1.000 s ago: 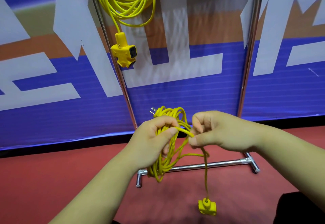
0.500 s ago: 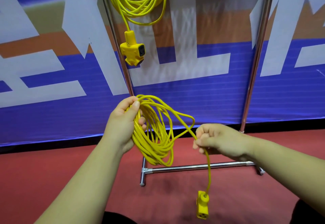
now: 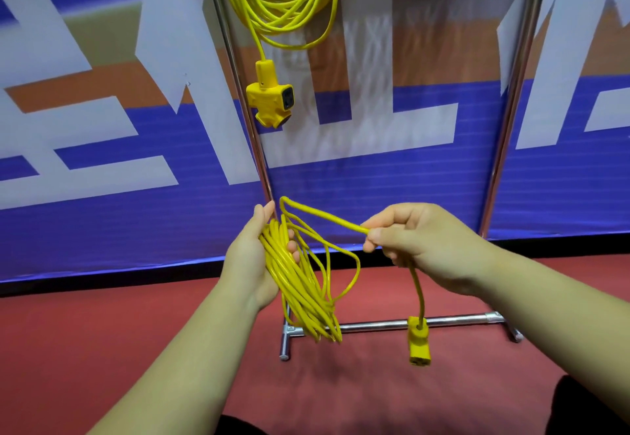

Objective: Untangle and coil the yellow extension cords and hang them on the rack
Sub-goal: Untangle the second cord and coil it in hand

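Left grip [image 3: 250,259] is clasping the coiled extension cord [image 3: 300,286], right grip [image 3: 421,243] pinching its tail [image 3: 327,215]; slack loops [image 3: 357,272] are threatening to spill.

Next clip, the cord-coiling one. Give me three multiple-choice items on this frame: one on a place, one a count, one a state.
1. Where is the socket block of the hung cord? A) beside the rack's left post B) on the floor C) in a hand
2. How many yellow cords are in view? A) one B) two C) three
3. What is the right hand doing? A) resting flat on the floor B) gripping the rack C) pinching the held cord
Answers: 1 A, it dangles next to the post; 2 B, one hung, one held; 3 C, it closes on a strand.
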{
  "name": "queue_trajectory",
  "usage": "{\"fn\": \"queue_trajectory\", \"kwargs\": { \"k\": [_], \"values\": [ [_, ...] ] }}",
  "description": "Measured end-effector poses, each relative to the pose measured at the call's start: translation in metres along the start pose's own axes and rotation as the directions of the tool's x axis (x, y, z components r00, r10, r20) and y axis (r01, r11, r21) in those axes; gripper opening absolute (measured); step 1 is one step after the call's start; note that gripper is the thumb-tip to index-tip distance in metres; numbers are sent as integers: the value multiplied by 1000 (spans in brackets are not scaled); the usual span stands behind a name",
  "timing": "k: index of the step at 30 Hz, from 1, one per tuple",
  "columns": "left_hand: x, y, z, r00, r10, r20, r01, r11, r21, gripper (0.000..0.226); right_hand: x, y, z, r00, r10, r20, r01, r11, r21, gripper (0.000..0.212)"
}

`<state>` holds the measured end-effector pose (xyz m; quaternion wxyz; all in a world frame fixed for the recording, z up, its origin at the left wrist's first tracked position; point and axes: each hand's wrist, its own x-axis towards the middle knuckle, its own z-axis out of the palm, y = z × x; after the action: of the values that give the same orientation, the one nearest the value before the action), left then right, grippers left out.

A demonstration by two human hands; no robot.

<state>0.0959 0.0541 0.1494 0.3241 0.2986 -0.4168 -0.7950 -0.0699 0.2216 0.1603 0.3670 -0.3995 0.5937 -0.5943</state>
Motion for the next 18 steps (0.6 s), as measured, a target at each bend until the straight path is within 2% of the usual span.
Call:
{"fn": "queue_trajectory", "kwargs": {
  "k": [2,4,5,7,8,11,14,18],
  "values": [
    [-2,-1,0,1000,-26,15,26,999,30,53,1,3,5,999,1,46,3,997,-72,9],
    [-1,-3,-2,997,-77,24,75,994,81,47,1,4,9,995,6,101,8,991,-132,10],
    [-2,-4,-1,995,-94,23,92,992,81,52,1,5,10,993,4,121,14,989,-150,10],
    [1,-7,-1,996,-82,-22,84,992,97,88,0,6,12,991,-10,134,33,985,-167,10],
    [1,-9,0,998,-54,-29,57,992,114,94,0,7,12,991,-20,133,42,985,-169,9],
    [-3,-18,9,999,-34,-21,37,986,160,93,-3,6,11,988,-43,149,68,984,-165,9],
    [-1,-26,15,997,-14,-77,27,985,173,86,-6,6,12,982,-55,179,86,982,-168,9],
    [1,-31,28,989,71,-129,-58,993,101,82,-7,15,11,970,4,242,34,988,-151,10]
  ]
}}
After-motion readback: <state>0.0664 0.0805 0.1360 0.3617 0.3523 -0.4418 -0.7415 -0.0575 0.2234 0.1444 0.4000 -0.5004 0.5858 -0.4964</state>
